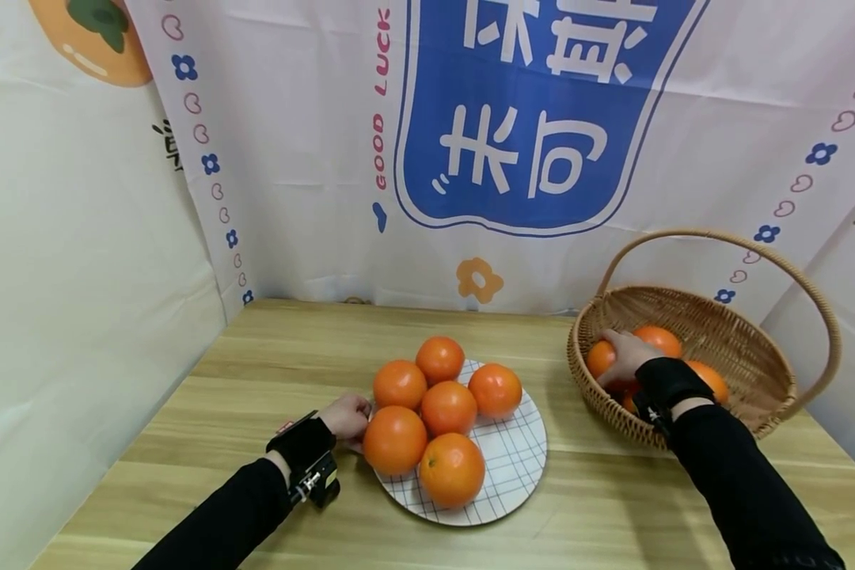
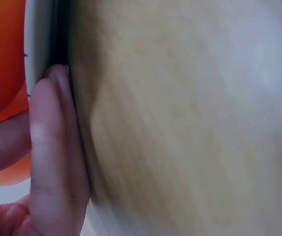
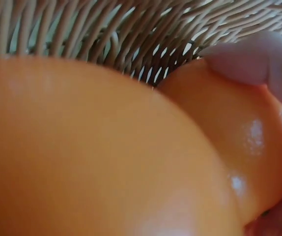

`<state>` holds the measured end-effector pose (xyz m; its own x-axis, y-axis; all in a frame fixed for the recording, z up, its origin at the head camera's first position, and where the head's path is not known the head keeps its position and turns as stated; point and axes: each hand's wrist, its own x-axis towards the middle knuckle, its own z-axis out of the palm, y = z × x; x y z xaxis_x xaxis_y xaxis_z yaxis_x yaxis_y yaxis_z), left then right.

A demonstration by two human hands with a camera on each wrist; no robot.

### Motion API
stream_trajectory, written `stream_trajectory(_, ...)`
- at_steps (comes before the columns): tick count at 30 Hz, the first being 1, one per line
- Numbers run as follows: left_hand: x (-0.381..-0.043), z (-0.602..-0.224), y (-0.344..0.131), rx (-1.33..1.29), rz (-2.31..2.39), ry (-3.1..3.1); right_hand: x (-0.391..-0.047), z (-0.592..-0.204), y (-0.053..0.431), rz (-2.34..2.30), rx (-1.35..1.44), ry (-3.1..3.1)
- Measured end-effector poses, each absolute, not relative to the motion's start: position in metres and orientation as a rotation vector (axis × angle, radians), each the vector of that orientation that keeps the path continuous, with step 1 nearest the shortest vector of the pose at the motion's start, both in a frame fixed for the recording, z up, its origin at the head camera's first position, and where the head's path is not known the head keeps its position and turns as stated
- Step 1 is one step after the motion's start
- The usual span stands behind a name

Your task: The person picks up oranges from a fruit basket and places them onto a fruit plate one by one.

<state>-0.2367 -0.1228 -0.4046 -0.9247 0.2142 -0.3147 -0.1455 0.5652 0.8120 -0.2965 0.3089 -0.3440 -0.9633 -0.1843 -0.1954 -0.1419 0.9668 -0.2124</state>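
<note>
Several oranges (image 1: pixel 449 408) sit on a round white plate (image 1: pixel 514 461) with a dark grid pattern. At the plate's left edge, my left hand (image 1: pixel 346 416) pinches the rim. The left wrist view shows fingers (image 2: pixel 50 147) at the underside of the plate's rim (image 2: pixel 39 44), with the thumb over the top. Inside a wicker basket (image 1: pixel 744 368), my right hand (image 1: pixel 623 358) grips an orange (image 3: pixel 239 142), its fingers curled round the fruit. Another orange (image 3: pixel 92 152) fills the front of the right wrist view. More oranges (image 1: pixel 659 339) lie about this hand, partly hidden by it.
The basket's tall arched handle (image 1: pixel 720 234) rises over its opening. Both basket and plate stand on a wood-grain table (image 1: pixel 292 348). A printed white cloth (image 1: pixel 313 198) hangs behind the table, and a pale wall covering (image 1: pixel 78 277) stands at the left.
</note>
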Motion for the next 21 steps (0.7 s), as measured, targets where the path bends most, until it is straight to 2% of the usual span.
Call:
stream_trajectory(18,-0.231,-0.399,-0.121,0.023,1.325,2.409,-0.299,-0.323,0.31,-0.289,-0.259,3.085)
stream_trajectory(20,-0.232,-0.4,-0.123,0.059,1.33,2.409,-0.297,-0.319,0.31,-0.283,-0.26,3.098)
stream_trajectory(21,-0.24,-0.414,-0.127,0.077,1.339,2.407,-0.297,-0.317,0.31,-0.277,-0.266,3.106)
